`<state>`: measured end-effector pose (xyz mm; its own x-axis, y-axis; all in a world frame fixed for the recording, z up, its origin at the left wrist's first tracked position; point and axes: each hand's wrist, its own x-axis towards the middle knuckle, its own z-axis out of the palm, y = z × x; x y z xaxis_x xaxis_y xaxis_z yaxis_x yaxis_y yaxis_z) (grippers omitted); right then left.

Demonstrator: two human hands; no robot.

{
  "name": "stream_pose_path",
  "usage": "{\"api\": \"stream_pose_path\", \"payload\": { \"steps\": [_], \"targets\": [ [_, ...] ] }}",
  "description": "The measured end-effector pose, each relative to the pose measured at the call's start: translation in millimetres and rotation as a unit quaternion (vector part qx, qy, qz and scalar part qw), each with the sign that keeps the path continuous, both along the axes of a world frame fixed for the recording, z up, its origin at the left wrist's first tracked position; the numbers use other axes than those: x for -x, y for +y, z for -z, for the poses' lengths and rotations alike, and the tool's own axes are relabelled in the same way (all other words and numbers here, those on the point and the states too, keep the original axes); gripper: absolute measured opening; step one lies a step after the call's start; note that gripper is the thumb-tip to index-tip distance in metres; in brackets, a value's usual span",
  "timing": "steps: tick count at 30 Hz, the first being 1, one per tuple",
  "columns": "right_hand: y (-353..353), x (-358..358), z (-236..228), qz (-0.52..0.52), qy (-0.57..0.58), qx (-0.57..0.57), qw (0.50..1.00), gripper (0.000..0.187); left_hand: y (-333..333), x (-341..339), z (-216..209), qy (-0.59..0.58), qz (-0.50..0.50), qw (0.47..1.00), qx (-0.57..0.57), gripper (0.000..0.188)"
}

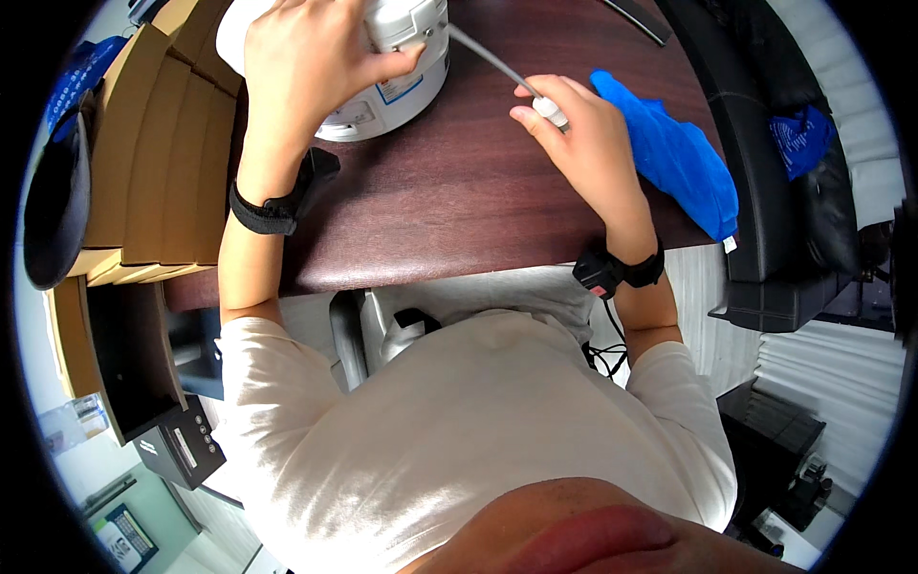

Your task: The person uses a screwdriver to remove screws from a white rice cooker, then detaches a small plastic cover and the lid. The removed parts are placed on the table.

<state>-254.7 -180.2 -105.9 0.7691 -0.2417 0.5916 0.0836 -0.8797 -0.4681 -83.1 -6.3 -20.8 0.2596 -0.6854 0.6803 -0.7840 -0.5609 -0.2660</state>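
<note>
A white rounded appliance [406, 100], which looks like a rice cooker, stands at the far edge of the view on the dark wooden table. My left hand [311, 57] grips its upper part, with the thumb pressed against its side; the other fingertips run out of the picture. From its right side a straight grey cord [490, 59] stretches to my right hand [579, 129]. That hand is closed around the cord's white end piece [550, 111], pinched between thumb and fingers. Close beside the right hand lies a blue cloth [674, 148].
Upright cardboard boxes [163, 153] line the table's left end, with a dark cap [57, 201] hung on them. A black couch [755, 172] is at the right, holding a blue bag [803, 141]. A dark flat object [639, 19] lies at the far right of the table.
</note>
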Motion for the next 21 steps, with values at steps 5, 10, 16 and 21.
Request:
{"api": "stream_pose_path", "payload": {
  "steps": [5,10,16,21],
  "targets": [
    [11,-14,20,-0.146,0.025,-0.452,0.88,0.016,0,0,0,0.035,-0.012,0.999,-0.012,0.103],
    [30,-50,11,-0.15,-0.055,-0.464,0.871,0.02,-1,2,0,0.023,-0.024,0.999,-0.013,0.107],
    [34,-89,10,-0.074,-0.121,-0.334,0.932,0.026,0,-3,1,0.017,-0.006,1.0,-0.01,0.109],
    [37,-95,6,-0.052,-0.134,-0.294,0.945,0.022,-1,-2,0,0.026,-0.006,1.0,-0.011,0.108]
  ]
}}
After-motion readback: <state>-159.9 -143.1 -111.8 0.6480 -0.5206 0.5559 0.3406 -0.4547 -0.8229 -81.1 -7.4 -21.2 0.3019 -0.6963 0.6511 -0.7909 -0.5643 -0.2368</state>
